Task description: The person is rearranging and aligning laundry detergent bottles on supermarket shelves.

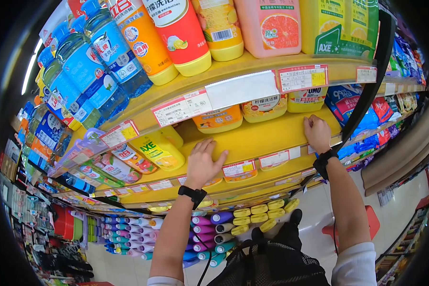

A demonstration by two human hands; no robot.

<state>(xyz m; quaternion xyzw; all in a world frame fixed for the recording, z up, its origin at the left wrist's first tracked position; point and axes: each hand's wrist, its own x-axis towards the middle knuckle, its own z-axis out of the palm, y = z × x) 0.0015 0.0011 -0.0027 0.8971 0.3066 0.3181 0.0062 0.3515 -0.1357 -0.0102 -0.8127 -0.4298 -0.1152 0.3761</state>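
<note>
- Left hand (203,165) is resting palm down on the yellow shelf (264,136), fingers loosely spread, thumb pointing out toward the right hand.
- Right hand (317,133) is leaning on the same shelf near its right end, fingers curled in; can't tell if it is pinching anything.
- Yellow AXE bottle (158,150) is standing just left of the left hand, apart from it, tilted in the view.
- Orange-labelled bottle (218,119) is sitting beyond the left hand, further back on the shelf.
- Two more yellow bottles, one lemon-labelled (265,107), one UMO-labelled (307,99), are standing beyond and between the hands, tops hidden by the upper shelf (338,61).
- Upper shelf is carrying blue, orange, red, pink and green containers above the hands.
- Price tags (239,168) are lining the shelf front, below and between the hands.
- Blue bags (343,106) are lying right of the right hand.
- Black wristbands (192,194) are circling both wrists.
- Purple bottles (204,237) and yellow packs (259,218) are sitting below the hands, lower down.
</note>
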